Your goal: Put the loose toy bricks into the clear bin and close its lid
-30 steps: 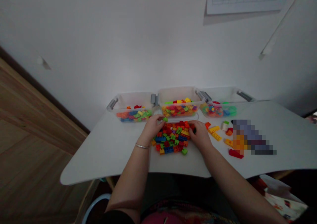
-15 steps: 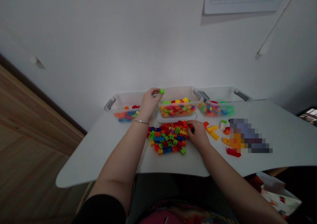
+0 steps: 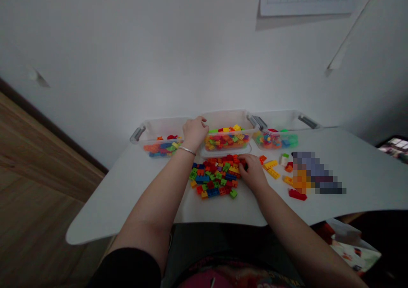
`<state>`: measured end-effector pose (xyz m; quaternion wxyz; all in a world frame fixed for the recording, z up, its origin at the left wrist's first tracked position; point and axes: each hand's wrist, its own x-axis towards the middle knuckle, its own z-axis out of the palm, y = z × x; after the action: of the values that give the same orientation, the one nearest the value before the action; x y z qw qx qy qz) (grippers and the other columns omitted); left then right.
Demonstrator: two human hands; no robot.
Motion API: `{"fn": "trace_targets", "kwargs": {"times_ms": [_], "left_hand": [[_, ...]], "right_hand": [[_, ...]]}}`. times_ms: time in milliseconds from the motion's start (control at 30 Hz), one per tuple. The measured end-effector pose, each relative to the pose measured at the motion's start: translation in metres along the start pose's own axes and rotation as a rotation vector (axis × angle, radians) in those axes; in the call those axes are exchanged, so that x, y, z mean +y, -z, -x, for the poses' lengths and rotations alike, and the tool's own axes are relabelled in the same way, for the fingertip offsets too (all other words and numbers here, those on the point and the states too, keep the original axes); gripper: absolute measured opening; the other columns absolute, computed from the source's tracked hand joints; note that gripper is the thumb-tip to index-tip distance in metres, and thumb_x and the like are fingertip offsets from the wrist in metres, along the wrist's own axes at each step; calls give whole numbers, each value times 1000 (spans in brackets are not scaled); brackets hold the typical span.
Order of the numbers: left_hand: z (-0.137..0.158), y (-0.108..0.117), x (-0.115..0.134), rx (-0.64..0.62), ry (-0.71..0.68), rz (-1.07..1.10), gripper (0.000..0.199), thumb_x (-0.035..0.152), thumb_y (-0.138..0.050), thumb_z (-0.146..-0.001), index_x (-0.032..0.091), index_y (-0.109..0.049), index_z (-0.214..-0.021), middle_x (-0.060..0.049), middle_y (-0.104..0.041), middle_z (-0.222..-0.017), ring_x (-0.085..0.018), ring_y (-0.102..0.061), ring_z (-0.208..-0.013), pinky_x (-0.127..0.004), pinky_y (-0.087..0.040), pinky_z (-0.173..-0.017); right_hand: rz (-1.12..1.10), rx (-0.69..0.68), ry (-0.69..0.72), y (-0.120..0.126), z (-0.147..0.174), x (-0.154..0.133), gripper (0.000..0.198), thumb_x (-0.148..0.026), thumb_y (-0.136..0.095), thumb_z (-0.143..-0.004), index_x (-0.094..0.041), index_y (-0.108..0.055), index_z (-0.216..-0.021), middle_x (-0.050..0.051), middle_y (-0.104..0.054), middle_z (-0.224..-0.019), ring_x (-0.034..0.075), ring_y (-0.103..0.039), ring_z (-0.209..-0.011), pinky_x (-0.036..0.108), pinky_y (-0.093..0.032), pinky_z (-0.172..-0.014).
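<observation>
My left hand (image 3: 195,133), a bracelet at its wrist, hangs over the left end of the middle clear plastic box (image 3: 228,131). Its fingers are bent and apart, and no block shows in them. A pile of colourful toy building blocks (image 3: 215,177) lies on the table in front of that box. At the pile's right edge is my right hand (image 3: 255,172), its fingers curled down against the blocks. What they grip, if anything, is hidden. Small mixed blocks partly fill the middle box.
A left clear box (image 3: 153,131) and a right clear box (image 3: 280,120) hold more coloured pieces. Yellow blocks (image 3: 271,169) and a red block (image 3: 298,194) lie right of the pile near a pixelated patch. The white table (image 3: 105,207) meets the wall.
The green block that was between my left fingertips is out of sight. My left hand has dipped slightly at the middle box. My right hand stays by the pile.
</observation>
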<state>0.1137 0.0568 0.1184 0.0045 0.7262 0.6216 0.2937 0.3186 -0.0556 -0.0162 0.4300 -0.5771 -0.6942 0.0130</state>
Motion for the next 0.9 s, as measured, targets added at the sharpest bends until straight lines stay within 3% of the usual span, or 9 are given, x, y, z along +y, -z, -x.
{"fn": "trace_targets", "kwargs": {"times_ms": [100, 200, 300, 533, 600, 667, 767, 900], "left_hand": [[1, 0, 0, 1, -1, 30, 28, 23, -56, -81, 21, -69, -107, -5, -73, -93, -27, -61, -99, -40, -46, -90], [4, 1, -1, 29, -80, 114, 29, 26, -54, -86, 18, -66, -112, -8, -70, -107, -25, -59, -106, -39, -43, -97], [13, 6, 1, 121, -200, 207, 32, 27, -55, -87, 15, -61, -117, -12, -62, -120, -24, -53, -115, -38, -40, -103], [62, 39, 15, 360, -343, 287, 27, 23, -50, -89, 17, -58, -114, -10, -58, -112, -22, -52, -111, -37, -42, -99], [77, 41, 15, 293, -379, 265, 23, 22, -48, -91, 17, -60, -110, -9, -61, -106, -21, -54, -105, -37, -43, -96], [89, 37, 12, 143, -434, 225, 21, 23, -49, -91, 17, -63, -105, -8, -63, -103, -21, -56, -102, -36, -44, -94], [103, 22, 0, -79, -482, 138, 20, 20, -50, -90, 20, -66, -102, -6, -66, -104, -20, -58, -100, -34, -45, -92], [119, 2, -13, -252, -488, -88, 23, 16, -50, -90, 20, -68, -104, -8, -67, -107, -22, -59, -99, -36, -46, -89]], "right_hand": [[0, -6, -3, 0, 0, 0, 23, -17, -50, -76, -18, -63, -95, 12, -68, -102, 28, -58, -100, 49, -43, -95], [-3, -14, 0, 1, 0, 0, 23, -16, -49, -76, -19, -62, -95, 11, -68, -101, 28, -58, -100, 49, -43, -94], [-9, -15, 14, 1, 0, 0, 23, -16, -49, -76, -20, -63, -95, 11, -68, -101, 28, -58, -100, 49, -43, -93], [-9, -8, 20, 0, 0, 3, 22, -18, -51, -77, -21, -63, -95, 11, -69, -101, 28, -59, -100, 50, -43, -93], [-10, -4, 23, 0, 0, 3, 23, -18, -51, -77, -21, -63, -95, 11, -69, -101, 28, -59, -100, 50, -43, -94], [-8, -2, 25, 0, 1, 3, 22, -18, -51, -77, -21, -63, -95, 11, -69, -101, 28, -59, -100, 50, -43, -94], [5, -8, 21, 0, 1, 3, 21, -19, -51, -78, -21, -63, -95, 11, -69, -102, 28, -59, -100, 49, -43, -94], [11, -10, 16, 0, 1, 1, 21, -19, -50, -77, -20, -64, -94, 11, -69, -102, 29, -59, -100, 50, -43, -94]]}}
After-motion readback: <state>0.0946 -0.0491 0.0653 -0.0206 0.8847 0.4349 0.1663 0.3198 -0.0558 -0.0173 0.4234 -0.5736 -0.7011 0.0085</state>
